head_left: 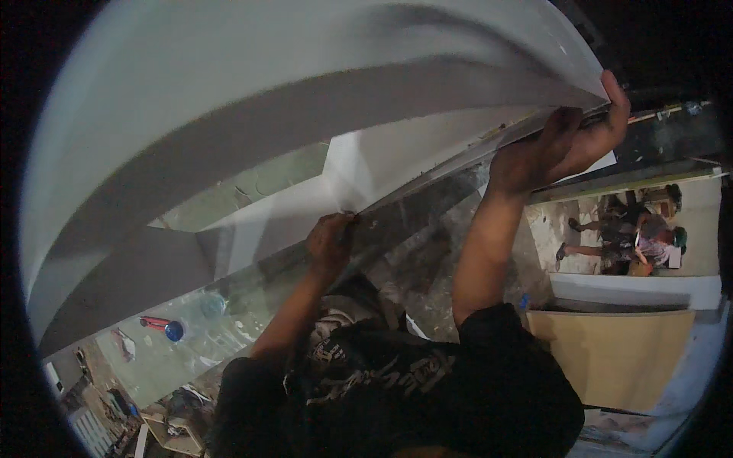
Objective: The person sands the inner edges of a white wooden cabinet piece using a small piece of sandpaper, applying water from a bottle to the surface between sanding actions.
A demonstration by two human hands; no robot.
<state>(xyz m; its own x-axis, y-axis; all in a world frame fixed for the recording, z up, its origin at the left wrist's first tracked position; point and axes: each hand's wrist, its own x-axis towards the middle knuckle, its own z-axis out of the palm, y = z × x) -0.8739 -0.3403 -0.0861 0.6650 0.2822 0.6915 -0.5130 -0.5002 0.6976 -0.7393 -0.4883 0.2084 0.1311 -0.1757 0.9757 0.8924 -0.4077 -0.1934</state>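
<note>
A large white panel (191, 76) fills the upper part of the view, its edges bent by the lens. Under it, more white boards (267, 248) form a box-like frame with openings through it. My right hand (546, 149) is raised at the far right corner of the large panel, fingers wrapped round its edge and one fingertip showing above. My left hand (330, 240) is closed against the near edge of the frame, about midway along. Whether it pinches that edge or some small thing is hidden by the fingers.
Left of me, a pale greenish surface (145, 370) bears a red-handled tool (155, 322), a blue round thing (174, 330) and a clear plastic item (213, 304). A wooden crate (172, 435) stands at lower left. On the right are a tan board (626, 359) and another person (641, 237).
</note>
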